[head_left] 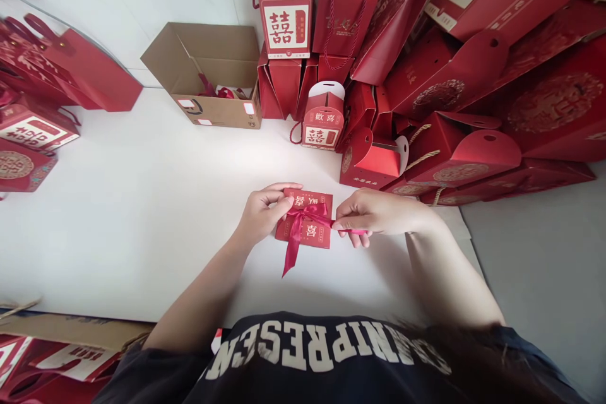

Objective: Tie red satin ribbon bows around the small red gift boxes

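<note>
A small red gift box (318,241) with pale Chinese characters lies in front of me on the white table. A dark pink satin ribbon (293,241) is tied in a bow across its top, one tail hanging over the near edge. My left hand (262,214) grips the box at its left side, the thumb on the top by the bow's loop. On the right, my right hand (362,218) pinches the ribbon's other end between thumb and fingers, drawn out past the box's right edge. Part of that ribbon shows beneath the fingers.
An open cardboard box (222,115) with some ribbon inside stands at the back. Stacked red gift boxes (454,158) fill the back right. A small handled box (322,129) stands beyond my hands. Red bags (95,69) are at far left; a carton (71,328) sits below the near edge.
</note>
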### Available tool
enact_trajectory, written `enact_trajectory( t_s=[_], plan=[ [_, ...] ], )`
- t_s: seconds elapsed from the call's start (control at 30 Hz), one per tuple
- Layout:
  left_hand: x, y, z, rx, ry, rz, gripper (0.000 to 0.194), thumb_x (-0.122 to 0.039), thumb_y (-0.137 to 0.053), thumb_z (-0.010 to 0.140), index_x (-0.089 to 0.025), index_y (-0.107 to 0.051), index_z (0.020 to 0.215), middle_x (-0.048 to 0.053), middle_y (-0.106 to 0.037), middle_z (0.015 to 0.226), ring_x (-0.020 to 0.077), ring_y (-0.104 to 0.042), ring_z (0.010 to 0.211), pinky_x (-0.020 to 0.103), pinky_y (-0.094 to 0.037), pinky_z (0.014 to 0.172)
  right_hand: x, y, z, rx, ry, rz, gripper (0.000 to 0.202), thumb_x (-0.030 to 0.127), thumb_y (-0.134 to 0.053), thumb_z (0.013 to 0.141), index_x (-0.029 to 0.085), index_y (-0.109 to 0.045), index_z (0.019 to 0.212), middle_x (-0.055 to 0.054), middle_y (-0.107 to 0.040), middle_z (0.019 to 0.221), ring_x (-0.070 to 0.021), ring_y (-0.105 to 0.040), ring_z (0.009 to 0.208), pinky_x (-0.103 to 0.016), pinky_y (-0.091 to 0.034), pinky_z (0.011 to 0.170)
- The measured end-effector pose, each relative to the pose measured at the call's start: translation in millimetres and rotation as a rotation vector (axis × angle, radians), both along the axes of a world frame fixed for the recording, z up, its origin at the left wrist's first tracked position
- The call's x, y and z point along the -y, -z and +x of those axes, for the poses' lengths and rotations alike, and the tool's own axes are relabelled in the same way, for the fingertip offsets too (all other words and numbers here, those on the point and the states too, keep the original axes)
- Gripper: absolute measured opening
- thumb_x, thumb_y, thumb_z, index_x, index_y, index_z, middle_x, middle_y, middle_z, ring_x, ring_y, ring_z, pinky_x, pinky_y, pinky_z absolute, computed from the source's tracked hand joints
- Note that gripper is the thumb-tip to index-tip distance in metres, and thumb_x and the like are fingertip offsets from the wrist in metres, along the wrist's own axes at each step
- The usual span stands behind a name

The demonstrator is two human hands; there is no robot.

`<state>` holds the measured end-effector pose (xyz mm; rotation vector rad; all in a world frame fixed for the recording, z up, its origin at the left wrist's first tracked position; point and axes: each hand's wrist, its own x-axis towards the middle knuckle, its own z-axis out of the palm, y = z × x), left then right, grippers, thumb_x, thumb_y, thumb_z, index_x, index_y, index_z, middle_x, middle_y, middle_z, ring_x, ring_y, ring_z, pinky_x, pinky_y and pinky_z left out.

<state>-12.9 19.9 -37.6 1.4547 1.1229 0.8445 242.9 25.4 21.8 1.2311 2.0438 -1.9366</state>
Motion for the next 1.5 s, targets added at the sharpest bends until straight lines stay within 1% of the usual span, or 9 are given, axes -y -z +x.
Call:
enact_trajectory(
  t_s=[0.3,0.4,0.5,0.7,0.87,1.0,1.1,1.23,1.5],
  plan=[
    [-3,0.5,-4,0.036,0.035,-0.062,0.036,-0.036,-0.062,0.085,-0.016,-0.057,0.055,0.011,-0.068,0.121,0.0281,-0.063,0.113,0.041,-0.052,0.093,-5,-1.0,13,0.094,-0.096,0.102,0.025,0.037,-0.061,0.084,0.016,-0.068,0.073,-0.005,-0.072,0.070,-0.0167,-0.067,0.062,-0.026,-0.048,0.059],
    [-4,-2.6,-7,0.048,0.063,-0.065,0.033,-0.037,-0.061,0.087,-0.016,-0.062,0.061,0.011,-0.067,0.121,0.0271,-0.064,0.109,0.040,-0.053,0.089,-4,-1.1,18,0.108,-0.117,0.215,0.021,0.037,-0.065,0.082,0.017,-0.070,0.085,-0.006,-0.073,0.078,-0.0194,-0.068,0.072,-0.026,-0.047,0.061],
    [-4,-7.1,-10,0.054,0.084,-0.051,0.034,-0.038,-0.060,0.088,-0.016,-0.059,0.061,0.011,-0.065,0.121,0.0267,-0.063,0.110,0.039,-0.052,0.090,-3,-2.0,19,0.093,-0.041,0.368,0.024,0.032,-0.056,0.088,0.019,-0.066,0.106,-0.005,-0.073,0.087,-0.0193,-0.068,0.080,-0.028,-0.048,0.069],
    [-4,-11.5,-12,0.060,0.151,0.004,0.030,-0.035,-0.060,0.087,-0.017,-0.057,0.063,0.011,-0.061,0.125,0.0290,-0.054,0.124,0.042,-0.048,0.097,-4,2.4,6,-0.097,0.094,0.628,0.030,0.011,-0.037,0.091,0.019,-0.063,0.104,-0.007,-0.067,0.118,-0.0190,-0.060,0.112,-0.035,-0.046,0.095],
    [-6,-10.7,-13,0.051,0.169,0.006,0.029,-0.035,-0.059,0.087,-0.017,-0.056,0.064,0.011,-0.060,0.127,0.0297,-0.052,0.126,0.042,-0.048,0.097,2,5.5,-13,-0.195,0.162,0.578,0.016,0.030,-0.048,0.096,0.020,-0.061,0.099,-0.009,-0.057,0.136,-0.0213,-0.055,0.123,-0.038,-0.042,0.102],
    [-6,-7.8,-13,0.045,0.174,0.013,0.031,-0.034,-0.059,0.088,-0.017,-0.053,0.063,0.010,-0.059,0.127,0.0288,-0.052,0.125,0.040,-0.048,0.096,4,10.8,-22,-0.232,0.124,0.525,0.010,0.029,-0.060,0.090,0.020,-0.060,0.093,-0.010,-0.055,0.136,-0.0223,-0.052,0.126,-0.038,-0.043,0.100],
    [-7,-5.3,-14,0.036,0.179,0.031,0.031,-0.033,-0.059,0.089,-0.016,-0.053,0.063,0.010,-0.059,0.126,0.0273,-0.054,0.122,0.039,-0.048,0.095,0,18.0,-23,-0.333,0.101,0.414,0.014,0.033,-0.062,0.090,0.019,-0.062,0.087,-0.010,-0.053,0.140,-0.0238,-0.052,0.126,-0.037,-0.044,0.098],
    [-7,-4.8,-15,-0.019,0.234,0.097,0.026,-0.031,-0.056,0.091,-0.016,-0.061,0.071,0.009,-0.056,0.129,0.0251,-0.056,0.120,0.039,-0.046,0.100,-6,24.8,-23,-0.433,0.115,0.317,0.017,0.036,-0.063,0.089,0.019,-0.067,0.089,-0.008,-0.055,0.140,-0.0241,-0.051,0.128,-0.039,-0.036,0.108],
    [-9,-3.1,-19,-0.016,0.261,0.071,0.031,-0.036,-0.057,0.092,-0.016,-0.066,0.069,0.009,-0.055,0.128,0.0259,-0.057,0.119,0.039,-0.045,0.103,-8,33.6,-31,-0.565,0.283,0.175,0.029,0.042,-0.059,0.092,0.018,-0.066,0.079,-0.008,-0.060,0.131,-0.0240,-0.054,0.123,-0.040,-0.041,0.102]
  ],
)
